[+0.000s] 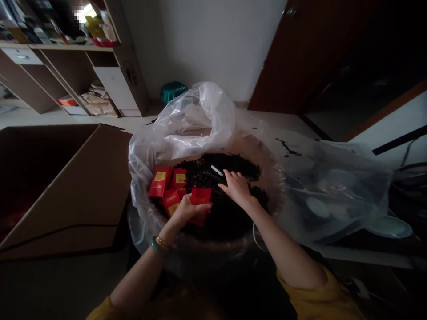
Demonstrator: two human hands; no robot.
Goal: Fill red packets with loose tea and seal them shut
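Observation:
My left hand (185,210) is closed around a small red packet (201,196), held upright over a wide round container. My right hand (239,187) grips a dark flat object with a white strip (216,174); its exact kind is too dark to make out. Beneath both hands lies dark, loose, leaf-like material (230,163) inside the container (271,155), which has clear plastic (160,140) around it. Several more red packets with yellow labels (160,182) rest on the left part of the dark material, beside my left hand.
An open cardboard box (90,186) stands at the left. Clear plastic sheeting (333,182) spreads out at the right. Behind are a teal object (173,91), a shelf unit (128,89) and a reddish-brown door (300,58). Dark bits (288,149) lie on the right.

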